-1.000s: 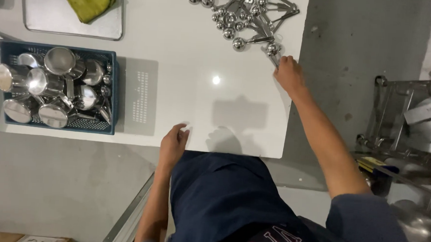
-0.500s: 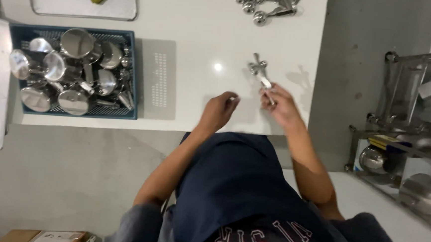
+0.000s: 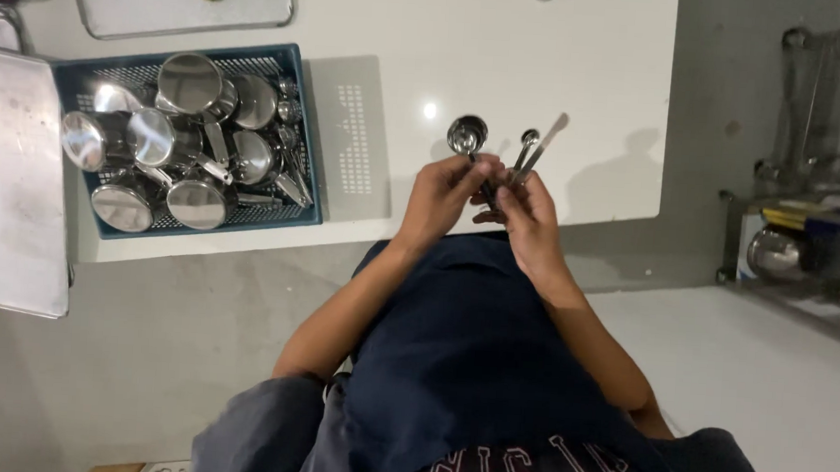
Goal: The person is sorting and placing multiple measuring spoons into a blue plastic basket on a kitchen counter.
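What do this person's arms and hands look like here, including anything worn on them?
Both forearms are bare up to the elbows, with no sleeves reaching them. The left hand and right hand show no gloves, and no rings, watch or wristbands can be made out. A dark navy shirt with red lettering covers the torso.

both hands [image 3: 485, 206] together, fingers [image 3: 482, 167] pinched

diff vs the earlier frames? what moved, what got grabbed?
Right hand fetched a set of measuring spoons from the pile at the table's far edge and brought it near; left hand left the table edge and joined it, so both now hold the set fanned out. Blue basket of steel cups stayed put.
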